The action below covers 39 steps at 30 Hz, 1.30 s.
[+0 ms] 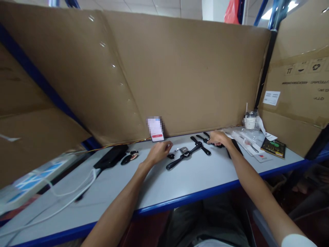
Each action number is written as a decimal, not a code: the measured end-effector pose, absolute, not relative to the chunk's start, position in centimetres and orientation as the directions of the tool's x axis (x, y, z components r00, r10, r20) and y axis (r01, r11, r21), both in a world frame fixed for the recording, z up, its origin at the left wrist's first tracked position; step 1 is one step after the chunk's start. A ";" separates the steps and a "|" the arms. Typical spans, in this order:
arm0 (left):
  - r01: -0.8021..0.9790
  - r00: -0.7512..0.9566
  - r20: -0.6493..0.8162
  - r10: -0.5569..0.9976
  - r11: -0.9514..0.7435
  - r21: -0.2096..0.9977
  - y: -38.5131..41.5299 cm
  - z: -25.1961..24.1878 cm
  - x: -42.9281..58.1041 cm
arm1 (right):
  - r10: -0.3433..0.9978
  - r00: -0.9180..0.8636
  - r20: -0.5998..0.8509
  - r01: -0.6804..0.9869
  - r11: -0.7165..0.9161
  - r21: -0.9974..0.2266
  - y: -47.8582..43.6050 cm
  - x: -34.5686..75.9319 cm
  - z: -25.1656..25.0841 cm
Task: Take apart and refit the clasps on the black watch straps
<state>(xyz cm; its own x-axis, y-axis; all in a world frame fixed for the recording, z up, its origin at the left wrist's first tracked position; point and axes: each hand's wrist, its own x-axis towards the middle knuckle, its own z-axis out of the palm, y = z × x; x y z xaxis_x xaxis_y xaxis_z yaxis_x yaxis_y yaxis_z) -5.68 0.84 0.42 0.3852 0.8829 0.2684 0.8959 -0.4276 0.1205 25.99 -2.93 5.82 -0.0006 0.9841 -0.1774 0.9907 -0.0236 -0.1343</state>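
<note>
My left hand hovers at the middle of the table with loosely curled fingers, a gap showing between them and nothing visible inside. Just right of it are a small black part and a small grey metal plate. A black spokeshave with two long handles lies in front of me, its far end close to a second spokeshave. My right hand is closed over a third black spokeshave farther right, which it partly hides.
A lit phone leans against the cardboard wall. On the left are a black pouch, sunglasses, white cables and a power strip. To the right are plastic bags, a cup and a dark printed packet.
</note>
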 end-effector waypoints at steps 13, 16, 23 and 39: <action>0.762 0.613 0.118 0.781 -0.625 0.169 -3.8 1.8 -1.9 | 0.965 -0.071 -0.253 0.997 0.061 -0.049 -3.6 23.7 5.0; 0.744 0.646 0.078 0.760 -0.649 0.159 -4.4 2.0 -1.7 | 0.962 -0.088 -0.260 0.995 0.072 -0.070 -3.3 24.2 5.0; 0.762 0.613 0.098 0.784 -0.619 0.191 -5.0 0.4 1.6 | 0.976 -0.055 -0.212 0.997 0.041 -0.069 -3.0 24.2 4.8; 0.909 0.260 0.301 0.918 -0.337 0.244 2.5 0.2 -7.4 | 0.994 -0.060 -0.095 0.998 0.057 -0.033 -3.0 24.0 4.6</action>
